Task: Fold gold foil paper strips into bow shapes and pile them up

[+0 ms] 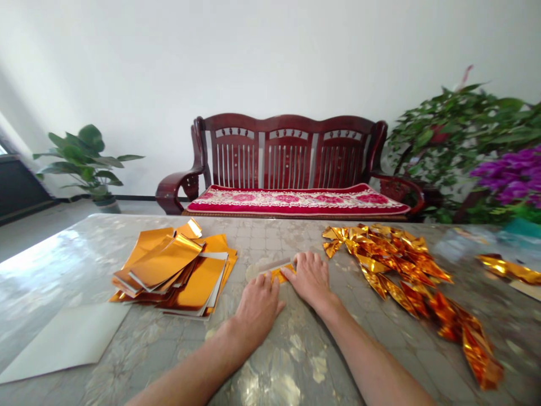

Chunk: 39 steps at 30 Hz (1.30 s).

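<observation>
Between my two hands a narrow strip of folded gold foil paper (282,274) lies on the table (270,361), with a pale edge along its far side. My left hand (258,299) presses on its left end, fingers curled over it. My right hand (311,277) holds down the right end, thumb on the gold face and fingers bent at the far edge. To the left is a loose stack of gold foil sheets (169,265) with white backs. A heap of folded, twisted gold foil pieces (389,254) lies to the right.
A pale sheet (71,341) lies at the table's left. At the right edge are clear plastic (462,243) and another gold foil piece (509,269). Behind the table stand a wooden bench (287,152) and potted plants (91,158) with leafy greenery (460,135) opposite.
</observation>
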Motion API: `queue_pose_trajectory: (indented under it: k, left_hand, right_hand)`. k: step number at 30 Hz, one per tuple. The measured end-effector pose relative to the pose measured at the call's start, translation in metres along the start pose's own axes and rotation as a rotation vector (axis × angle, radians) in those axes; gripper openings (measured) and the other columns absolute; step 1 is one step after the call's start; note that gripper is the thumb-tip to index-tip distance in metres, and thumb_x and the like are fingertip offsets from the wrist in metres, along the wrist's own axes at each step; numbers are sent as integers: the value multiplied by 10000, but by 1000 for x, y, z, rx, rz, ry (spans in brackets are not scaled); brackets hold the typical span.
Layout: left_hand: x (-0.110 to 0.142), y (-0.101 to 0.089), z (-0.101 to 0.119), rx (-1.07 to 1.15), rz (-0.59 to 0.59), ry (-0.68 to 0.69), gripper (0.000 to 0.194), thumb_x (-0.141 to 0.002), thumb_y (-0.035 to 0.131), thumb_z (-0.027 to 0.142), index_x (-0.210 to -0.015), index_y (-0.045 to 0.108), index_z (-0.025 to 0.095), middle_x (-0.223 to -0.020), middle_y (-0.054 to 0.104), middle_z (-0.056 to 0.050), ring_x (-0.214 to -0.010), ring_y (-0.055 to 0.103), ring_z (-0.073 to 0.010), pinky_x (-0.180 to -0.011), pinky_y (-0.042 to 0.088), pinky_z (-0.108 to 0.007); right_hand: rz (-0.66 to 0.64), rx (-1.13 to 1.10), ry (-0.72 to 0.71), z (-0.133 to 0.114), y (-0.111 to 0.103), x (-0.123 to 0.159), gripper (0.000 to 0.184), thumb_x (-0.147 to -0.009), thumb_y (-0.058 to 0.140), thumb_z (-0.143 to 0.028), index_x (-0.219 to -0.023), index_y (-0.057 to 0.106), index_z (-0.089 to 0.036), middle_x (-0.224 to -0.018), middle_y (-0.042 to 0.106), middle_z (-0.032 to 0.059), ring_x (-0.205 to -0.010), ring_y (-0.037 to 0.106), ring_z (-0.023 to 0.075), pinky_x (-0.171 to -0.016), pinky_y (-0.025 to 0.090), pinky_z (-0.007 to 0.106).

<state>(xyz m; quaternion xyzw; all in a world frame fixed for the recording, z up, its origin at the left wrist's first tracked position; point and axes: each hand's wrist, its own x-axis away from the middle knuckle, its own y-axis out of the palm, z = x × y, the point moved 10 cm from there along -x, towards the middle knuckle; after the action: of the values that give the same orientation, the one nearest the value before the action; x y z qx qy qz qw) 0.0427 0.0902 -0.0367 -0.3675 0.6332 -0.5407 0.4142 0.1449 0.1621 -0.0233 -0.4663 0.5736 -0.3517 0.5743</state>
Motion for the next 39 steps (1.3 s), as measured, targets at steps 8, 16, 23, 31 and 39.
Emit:
queue_pose_trajectory:
  k: [8, 16, 23, 31, 39]
  left_hand:
    - [4, -2, -7, -11, -59, -57, 437, -917, 606, 338, -1279, 581, 96, -1292, 598, -212, -1151, 579, -331, -929, 501, -452]
    - [3, -2, -10, 8, -26, -70, 394, -925, 590, 323, -1276, 587, 145, -1303, 592, -166, -1135, 572, -303, -937, 486, -430]
    - [-1, -3, -4, 13, 58, -59, 285, -949, 522, 287, -1181, 631, 163, -1098, 647, -122, -1017, 567, -271, -875, 470, -398]
    - [-4, -7, -23, 166, 83, 47, 253, -945, 447, 154, -1015, 684, 210, -1033, 693, -68, -970, 587, -223, -896, 467, -349]
    - [-7, -9, -32, 281, 114, 22, 261, -911, 484, 132, -953, 721, 233, -994, 713, -49, -981, 590, -205, -904, 465, -316]
  right_hand:
    - [28, 27, 34, 19, 8, -10, 333, -880, 629, -496, -982, 630, -179, -1038, 617, 118, -1040, 517, 308, -876, 348, 405]
    - [160, -62, 51, 33, -9, -10, 112, -923, 579, -276, -971, 635, -191, -990, 640, 92, -972, 538, 269, -817, 383, 362]
    - [137, -329, -414, -25, -21, 19, 106, -913, 560, -161, -849, 630, -209, -893, 636, 28, -915, 538, 191, -833, 400, 288]
    - [-18, -193, -333, -15, -1, 8, 128, -937, 549, -179, -882, 661, -209, -937, 649, 26, -923, 559, 182, -814, 383, 283]
    - [12, -112, -706, -58, -22, 42, 197, -987, 523, -237, -912, 704, -244, -898, 693, 25, -898, 561, 191, -794, 345, 314]
